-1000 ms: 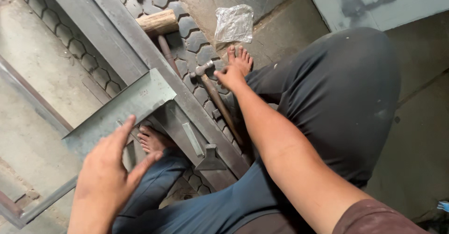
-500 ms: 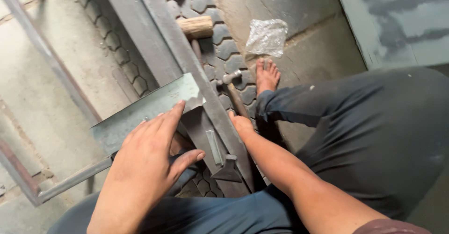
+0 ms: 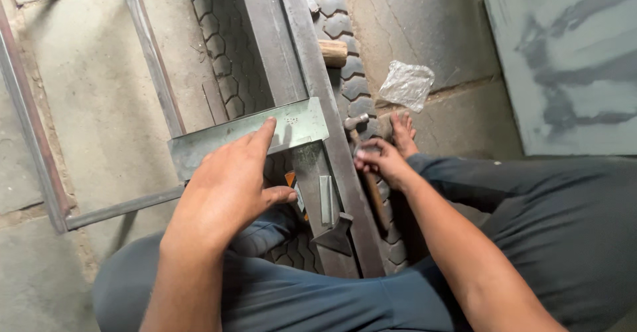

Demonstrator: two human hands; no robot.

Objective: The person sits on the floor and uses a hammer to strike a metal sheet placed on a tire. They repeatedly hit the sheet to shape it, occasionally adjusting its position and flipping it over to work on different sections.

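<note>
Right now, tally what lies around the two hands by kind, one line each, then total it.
Hammers with wooden handles: 2, the small hammer that the right hand grips, and a mallet head
Flat metal plates: 1, the plate under the left hand
Crumpled clear plastic bags: 1
Total: 4

Metal workshop — steel frame [image 3: 40, 146], hammer [image 3: 363, 153]

Concrete floor [image 3: 99, 86] fills frame, slab joints visible at left. Thin metal frame [image 3: 149, 53] lies on it, upper left to lower left. Tyre tread strip [image 3: 345, 60] runs top centre downward, long steel bars [image 3: 292, 53] resting across it. Crumpled clear plastic [image 3: 407, 84] on floor right of centre. Grey streaked sheet [image 3: 570, 60] upper right.
</note>
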